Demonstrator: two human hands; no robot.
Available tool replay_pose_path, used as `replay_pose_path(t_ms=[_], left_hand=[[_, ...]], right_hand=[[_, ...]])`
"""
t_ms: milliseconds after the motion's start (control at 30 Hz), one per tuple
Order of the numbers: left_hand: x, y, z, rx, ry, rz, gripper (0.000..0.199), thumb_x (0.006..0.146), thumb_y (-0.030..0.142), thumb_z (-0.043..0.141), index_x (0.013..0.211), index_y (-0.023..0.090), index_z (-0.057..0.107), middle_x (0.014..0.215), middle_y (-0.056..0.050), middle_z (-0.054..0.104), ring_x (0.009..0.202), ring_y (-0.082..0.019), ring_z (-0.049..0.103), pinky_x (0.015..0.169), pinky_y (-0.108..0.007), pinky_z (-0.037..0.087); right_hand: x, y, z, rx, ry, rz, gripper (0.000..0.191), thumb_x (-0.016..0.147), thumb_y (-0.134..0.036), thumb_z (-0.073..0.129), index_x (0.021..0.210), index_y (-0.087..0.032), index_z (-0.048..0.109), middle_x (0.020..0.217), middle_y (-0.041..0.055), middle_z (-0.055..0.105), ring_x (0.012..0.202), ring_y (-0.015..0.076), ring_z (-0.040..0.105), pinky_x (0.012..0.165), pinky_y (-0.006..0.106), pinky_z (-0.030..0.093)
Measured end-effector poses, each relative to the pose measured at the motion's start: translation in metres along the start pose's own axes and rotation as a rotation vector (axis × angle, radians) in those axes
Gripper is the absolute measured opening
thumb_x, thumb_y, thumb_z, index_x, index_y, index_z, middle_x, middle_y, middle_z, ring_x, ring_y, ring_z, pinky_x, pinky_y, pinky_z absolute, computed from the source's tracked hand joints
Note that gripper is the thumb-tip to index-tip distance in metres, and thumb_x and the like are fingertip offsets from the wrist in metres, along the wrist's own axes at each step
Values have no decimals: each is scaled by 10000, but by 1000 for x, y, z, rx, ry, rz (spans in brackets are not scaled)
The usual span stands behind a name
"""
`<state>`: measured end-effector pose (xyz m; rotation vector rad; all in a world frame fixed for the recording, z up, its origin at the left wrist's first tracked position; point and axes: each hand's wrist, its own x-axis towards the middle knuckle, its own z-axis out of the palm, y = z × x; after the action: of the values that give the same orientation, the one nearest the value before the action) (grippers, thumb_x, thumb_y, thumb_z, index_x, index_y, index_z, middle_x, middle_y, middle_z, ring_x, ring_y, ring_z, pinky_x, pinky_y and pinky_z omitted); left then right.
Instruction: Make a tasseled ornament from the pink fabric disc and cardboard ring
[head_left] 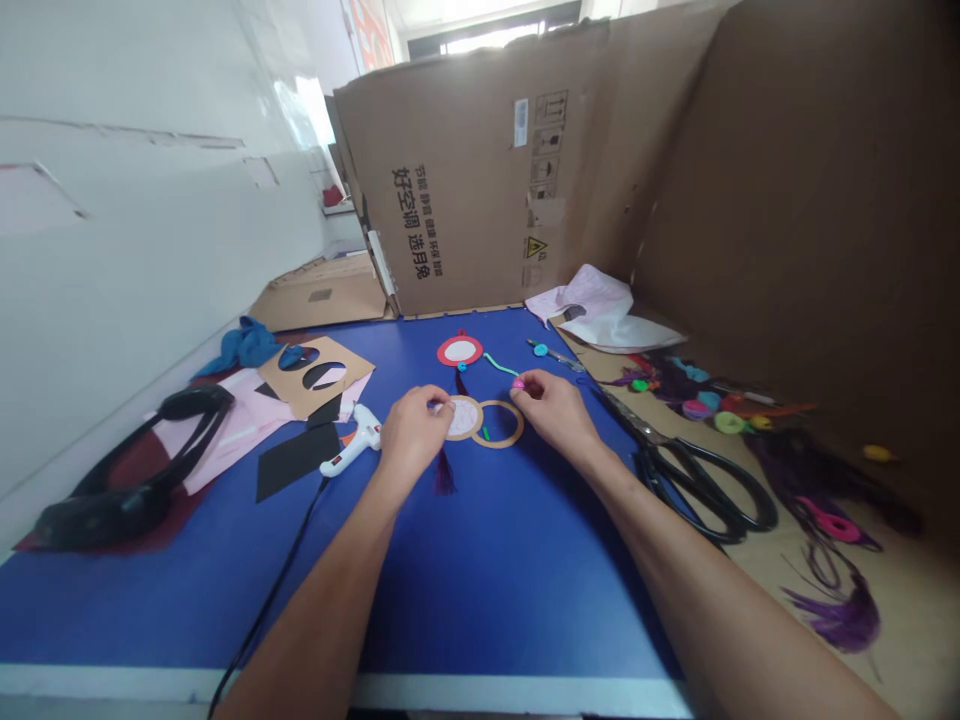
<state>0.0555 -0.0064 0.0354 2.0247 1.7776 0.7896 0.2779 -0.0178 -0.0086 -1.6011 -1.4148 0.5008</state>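
My left hand (418, 428) rests at the left edge of a round disc (463, 420) with a pale centre and tan rim, thumb and fingers closed on that edge. A dark purple tassel (444, 472) hangs below the disc. Overlapping its right side is a tan cardboard ring (513, 437), with a small green piece (486, 433) inside. My right hand (551, 405) pinches a small pink bead (518, 383) above the ring. A mint-green cord (501, 366) runs from near the bead toward a red-rimmed disc (460, 350), which has a blue bead (462, 367) and dark tassel below.
A white glue gun (354, 440) with a black cable lies left, near black sheets (298, 462) and cardboard with cut holes (315, 375). Large black scissors (705, 485) and a compass (553, 354) lie right, beside beads and tassels. Tall cardboard (480, 200) walls the back and right.
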Motion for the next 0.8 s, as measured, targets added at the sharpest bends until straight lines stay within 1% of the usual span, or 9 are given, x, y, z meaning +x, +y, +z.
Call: replay_pose_path(t_ms=[133,233,267,333,433,500,633,700,800], left_hand=[[35,6,0,45,38,-33,140,895,297,691,997,261,780,1090,-52,810,999,-261,717,810,-341,486],[62,16,11,70,28,-12,200,893,256,694,1075,255,776,1166,-80,800,1077,-294,714,866,-372,503],[68,20,15,68,15,-8,224,886,240,699,1096,246,776,1171,-93,797,1085,-303,713,882,-383,509],[71,28,25,28,59,60,266,882,185,684,1130,222,773,1180,-117,789,1090,-301,711,921,-391,514],[56,37,39,-147,139,283,346,857,106,676,1176,211,760,1211,-105,769,1023,-238,712,961,-355,520],[40,40,46,-267,114,370,401,832,79,682,1202,216,749,1192,-84,757,883,-190,699,893,-327,545],[13,40,49,-395,57,402,485,808,6,606,1213,233,745,1180,-58,736,856,-154,677,808,-278,548],[6,39,44,-435,40,399,489,810,-2,587,1207,234,748,1151,-50,731,881,-150,674,770,-252,539],[-1,36,36,-457,24,394,399,841,25,598,1142,228,764,1093,-39,725,882,-145,673,774,-246,533]], right_hand=[[6,7,-2,-38,41,42,144,864,-299,652,929,-230,762,804,28,741,727,191,614,672,301,389],[12,10,-2,315,8,186,104,796,-272,717,873,-208,746,736,23,683,672,174,567,639,291,393],[14,10,-2,460,-23,242,120,780,-275,733,873,-199,739,723,21,667,653,167,560,626,285,407],[16,7,-3,648,-86,308,187,780,-312,746,919,-188,735,738,19,665,633,154,568,605,273,447],[15,-1,-8,887,-199,331,277,782,-360,800,990,-183,753,823,28,697,643,122,581,576,230,474],[11,-6,-11,1075,-306,364,317,759,-363,862,1000,-177,773,852,29,701,638,97,570,550,195,470],[2,-16,-11,1174,-471,386,320,747,-364,907,972,-171,788,837,20,689,627,83,578,528,168,476],[-1,-19,-8,1151,-502,361,316,758,-389,902,943,-163,781,810,15,674,619,84,577,509,168,456],[-6,-22,-3,1073,-525,326,339,773,-450,888,885,-159,754,764,2,643,601,87,553,495,182,422]])
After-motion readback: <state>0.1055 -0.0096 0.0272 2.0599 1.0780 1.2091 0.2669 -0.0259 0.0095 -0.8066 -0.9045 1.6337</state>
